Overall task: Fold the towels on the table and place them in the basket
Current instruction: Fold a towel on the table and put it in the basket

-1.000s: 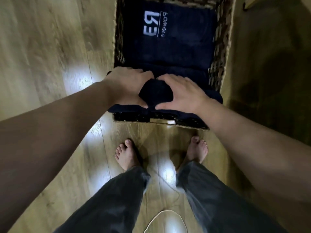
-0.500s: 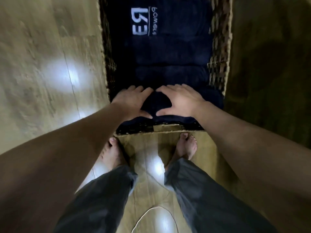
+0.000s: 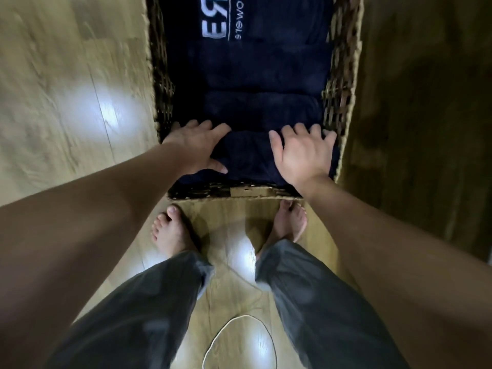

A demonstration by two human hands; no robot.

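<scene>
A woven wicker basket (image 3: 340,83) stands on the floor in front of me. Several folded dark navy towels lie in it in a row; the far one (image 3: 266,35) bears a white logo. The nearest folded towel (image 3: 250,155) sits against the basket's front wall. My left hand (image 3: 197,145) rests flat on that towel's left end, fingers straight and spread. On its right end my right hand (image 3: 303,153) presses down, fingers likewise spread. Neither hand grips anything.
Light wooden floor (image 3: 66,102) surrounds the basket, darker to the right. My bare feet (image 3: 170,230) stand just before the basket's front wall (image 3: 250,190). A thin white cord (image 3: 234,339) loops on the floor between my legs.
My hands, close together on the middle of the nearest towel, have slid apart to its two ends. The towel now lies lower in the basket. The view has moved closer.
</scene>
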